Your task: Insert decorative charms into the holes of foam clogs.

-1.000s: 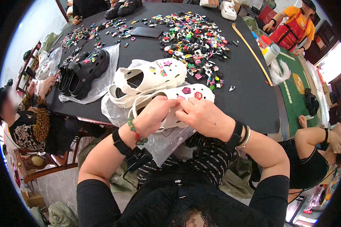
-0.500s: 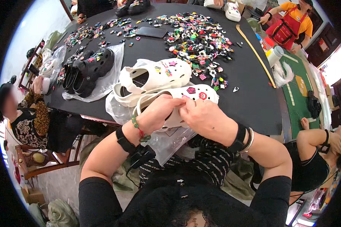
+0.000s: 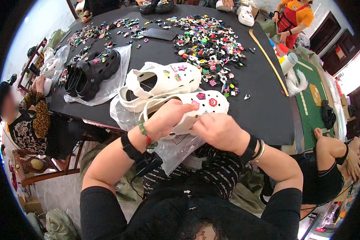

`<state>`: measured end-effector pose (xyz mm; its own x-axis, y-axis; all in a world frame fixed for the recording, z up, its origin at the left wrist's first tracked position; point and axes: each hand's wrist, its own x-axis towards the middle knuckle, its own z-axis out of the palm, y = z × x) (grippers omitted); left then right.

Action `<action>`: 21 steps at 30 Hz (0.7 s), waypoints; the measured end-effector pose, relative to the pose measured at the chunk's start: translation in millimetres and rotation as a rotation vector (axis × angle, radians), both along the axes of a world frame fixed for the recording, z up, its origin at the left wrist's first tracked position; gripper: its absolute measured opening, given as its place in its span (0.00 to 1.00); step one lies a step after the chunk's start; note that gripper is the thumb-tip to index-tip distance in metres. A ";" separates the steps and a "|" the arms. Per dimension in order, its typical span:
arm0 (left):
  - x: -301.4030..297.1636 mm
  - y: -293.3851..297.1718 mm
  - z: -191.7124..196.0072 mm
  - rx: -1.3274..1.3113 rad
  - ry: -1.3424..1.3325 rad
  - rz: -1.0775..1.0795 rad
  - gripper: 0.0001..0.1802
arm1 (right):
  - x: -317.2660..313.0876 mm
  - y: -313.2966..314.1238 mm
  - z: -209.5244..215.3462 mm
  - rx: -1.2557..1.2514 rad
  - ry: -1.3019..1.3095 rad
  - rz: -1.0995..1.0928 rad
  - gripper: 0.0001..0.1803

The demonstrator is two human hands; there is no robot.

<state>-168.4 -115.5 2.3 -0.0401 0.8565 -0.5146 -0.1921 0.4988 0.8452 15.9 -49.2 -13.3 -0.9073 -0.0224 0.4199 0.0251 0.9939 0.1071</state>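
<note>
My left hand (image 3: 169, 119) is closed around the near white clog (image 3: 191, 98), fingers in at its opening and thumb tip by a pink flower-like charm (image 3: 195, 105) on its upper. Two more charms, dark pink and red, sit closer to the toe. Curled fingers of my right hand (image 3: 221, 131) touch or nearly touch the clog's near side; whatever they pinch is hidden. A second white clog (image 3: 158, 86), with a purple star and other charms, lies just behind. Under the pair a clear plastic bag (image 3: 174, 154) hangs over the table edge.
A heap of colourful shoe charms (image 3: 212, 44) covers the far table. A phone (image 3: 160, 34) lies beside it. Black clogs (image 3: 104, 66) rest on plastic at left, a curved wooden stick (image 3: 270, 62) at right. People sit or stand at left, right and far side.
My right hand has drawn slightly down and away from my left fingertips, uncovering the pink charm. My left hand keeps its hold. The person in orange has shifted at the far right.
</note>
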 end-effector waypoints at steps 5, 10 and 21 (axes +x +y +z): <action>-2.0 -3.3 -22.3 0.109 -0.016 0.093 0.20 | 5.8 33.1 14.4 -0.368 0.195 -0.419 0.08; 2.7 0.2 -17.7 0.073 0.039 0.049 0.22 | 27.9 99.9 -18.1 -0.485 0.061 -0.658 0.15; -9.3 -21.4 3.3 0.424 1.143 -0.180 0.20 | 26.8 106.7 -8.6 -0.433 -0.032 -0.832 0.24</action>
